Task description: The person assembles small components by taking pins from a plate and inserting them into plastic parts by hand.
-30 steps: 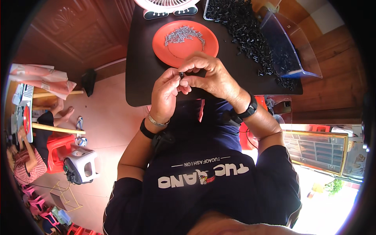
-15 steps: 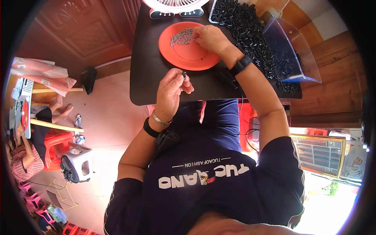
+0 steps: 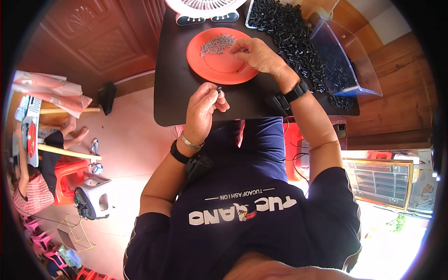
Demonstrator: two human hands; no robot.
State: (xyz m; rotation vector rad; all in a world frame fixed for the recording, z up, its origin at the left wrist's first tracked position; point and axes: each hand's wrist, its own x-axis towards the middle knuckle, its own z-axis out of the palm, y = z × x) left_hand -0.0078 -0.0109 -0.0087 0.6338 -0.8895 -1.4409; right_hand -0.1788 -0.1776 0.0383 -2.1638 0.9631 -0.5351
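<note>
My left hand is closed in front of the plate, at the near side of the table. Between its thumb and fingertips it pinches a small black plastic piece, held upright. Over the right part of an orange-red plate is my right hand, its thumb and forefinger pinched together. Whatever may be in that pinch is too small to make out. Just left of these fingertips, a heap of small grey metal pieces, like screws or pins, lies on the plate.
A large pile of small black pieces spreads along the right of the dark table, beside a clear plastic bin on its side. A white fan stands at the far edge. Far left, another person sits at a table.
My right hand has drawn back slightly from the grey heap, to the right and toward me. The left hand stays nearly still with the black piece.
</note>
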